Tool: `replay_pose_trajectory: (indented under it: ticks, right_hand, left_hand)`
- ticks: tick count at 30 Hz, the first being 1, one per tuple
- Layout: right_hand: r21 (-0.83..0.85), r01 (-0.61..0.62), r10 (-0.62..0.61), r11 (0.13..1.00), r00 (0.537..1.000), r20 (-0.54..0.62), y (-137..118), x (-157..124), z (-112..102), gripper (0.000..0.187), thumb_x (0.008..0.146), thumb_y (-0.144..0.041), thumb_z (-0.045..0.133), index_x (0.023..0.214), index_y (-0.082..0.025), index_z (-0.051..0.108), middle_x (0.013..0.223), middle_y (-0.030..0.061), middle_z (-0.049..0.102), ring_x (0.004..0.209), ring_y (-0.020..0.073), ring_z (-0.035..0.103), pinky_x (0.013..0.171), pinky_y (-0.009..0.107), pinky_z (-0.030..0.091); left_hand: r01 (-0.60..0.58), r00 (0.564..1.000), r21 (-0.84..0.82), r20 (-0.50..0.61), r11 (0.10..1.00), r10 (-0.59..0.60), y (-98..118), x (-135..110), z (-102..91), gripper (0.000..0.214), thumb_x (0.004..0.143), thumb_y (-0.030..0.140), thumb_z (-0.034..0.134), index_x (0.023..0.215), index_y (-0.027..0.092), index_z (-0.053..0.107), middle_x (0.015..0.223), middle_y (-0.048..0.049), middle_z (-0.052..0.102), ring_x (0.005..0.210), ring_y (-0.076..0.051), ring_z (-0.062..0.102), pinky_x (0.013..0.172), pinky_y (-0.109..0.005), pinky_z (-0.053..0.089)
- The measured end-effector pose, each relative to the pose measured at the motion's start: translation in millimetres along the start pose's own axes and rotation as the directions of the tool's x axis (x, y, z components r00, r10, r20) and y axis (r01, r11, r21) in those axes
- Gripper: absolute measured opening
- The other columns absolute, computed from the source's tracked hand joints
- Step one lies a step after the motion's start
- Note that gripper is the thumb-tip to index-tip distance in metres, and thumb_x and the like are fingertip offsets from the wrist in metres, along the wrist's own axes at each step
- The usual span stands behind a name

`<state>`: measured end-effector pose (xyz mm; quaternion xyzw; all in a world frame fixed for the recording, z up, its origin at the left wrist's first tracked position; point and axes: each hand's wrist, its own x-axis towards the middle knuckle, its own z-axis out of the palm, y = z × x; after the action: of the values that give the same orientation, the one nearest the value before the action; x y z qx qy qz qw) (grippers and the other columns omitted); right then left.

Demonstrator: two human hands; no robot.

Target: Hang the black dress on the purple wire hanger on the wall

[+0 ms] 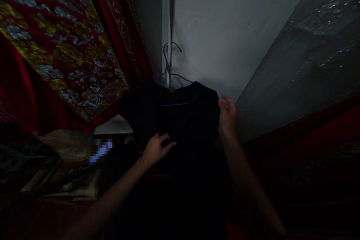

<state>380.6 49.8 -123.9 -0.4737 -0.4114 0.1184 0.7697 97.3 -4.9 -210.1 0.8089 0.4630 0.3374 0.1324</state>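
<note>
Hanger (pixel 167 70) inside black garment (pixel 191 131)

Your right grip (pixel 227 118) is at the shoulder edge of a black garment (pixel 194 127) on a purple wire hanger (pixel 182 77); your left grip (pixel 158 148) is at its front. Left hangs red cloth embroidered with gold and silver flowers (pixel 67 53), beside a pale wall (pixel 225 26).

A thin purple hanger (pixel 167 69) carries a black garment (pixel 185 127).
</note>
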Motion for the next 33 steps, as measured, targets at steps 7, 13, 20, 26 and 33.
replay_pose_trajectory:
  ticks: [7,13,20,26,33]
  right_hand:
    - [0.021,-0.383,0.375,0.923,0.913,0.158,12,-178,1,0.017,0.077,-0.034,0.067,0.086,-0.02,0.065,0.084,0.003,0.066,0.083,0.0202,0.064,0.079,0.033,0.052]
    - [-0.014,-0.387,0.303,0.922,0.699,0.648,14,-191,6,0.016,0.072,-0.022,0.066,0.088,-0.021,0.065,0.086,0.0018,0.067,0.085,0.0201,0.065,0.08,0.032,0.051]
    - [-0.063,-0.289,0.251,0.955,0.681,0.688,-3,-188,5,0.016,0.08,-0.028,0.068,0.092,-0.021,0.059,0.088,0.0012,0.063,0.084,0.0179,0.063,0.077,0.029,0.051]
    - [-0.139,-0.304,0.318,0.943,0.689,0.651,-3,-196,8,0.017,0.079,-0.034,0.07,0.081,-0.021,0.059,0.074,-0.0002,0.063,0.069,0.0165,0.062,0.063,0.026,0.048]
    - [-0.177,-0.307,0.347,0.935,0.685,0.641,2,-191,0,0.014,0.076,-0.034,0.07,0.079,-0.02,0.067,0.073,0.0021,0.069,0.065,0.0184,0.065,0.062,0.028,0.051]
  left_hand:
    - [0.045,0.906,-0.395,-0.371,0.917,-0.204,35,-16,30.0,0.018,0.087,0.027,0.066,0.101,0.021,0.057,0.089,-0.0007,0.065,0.079,-0.015,0.065,0.072,-0.025,0.05]
    - [0.046,0.825,-0.541,-0.454,0.84,-0.337,37,-37,33.4,0.026,0.089,0.03,0.069,0.113,0.021,0.063,0.091,-0.0023,0.067,0.078,-0.015,0.066,0.07,-0.024,0.052]
    - [0.1,0.832,-0.575,-0.4,0.812,-0.385,44,-42,35.2,0.019,0.091,0.035,0.066,0.102,0.019,0.068,0.092,-0.0046,0.072,0.084,-0.018,0.07,0.075,-0.028,0.056]
    - [0.158,0.807,-0.58,-0.391,0.799,-0.443,42,-46,35.1,0.02,0.092,0.039,0.065,0.096,0.019,0.066,0.087,-0.0051,0.072,0.082,-0.019,0.071,0.076,-0.031,0.058]
    - [0.152,0.858,-0.493,-0.364,0.856,-0.362,26,-45,28.9,0.019,0.088,0.038,0.069,0.083,0.02,0.069,0.08,-0.0026,0.074,0.075,-0.019,0.072,0.072,-0.03,0.058]
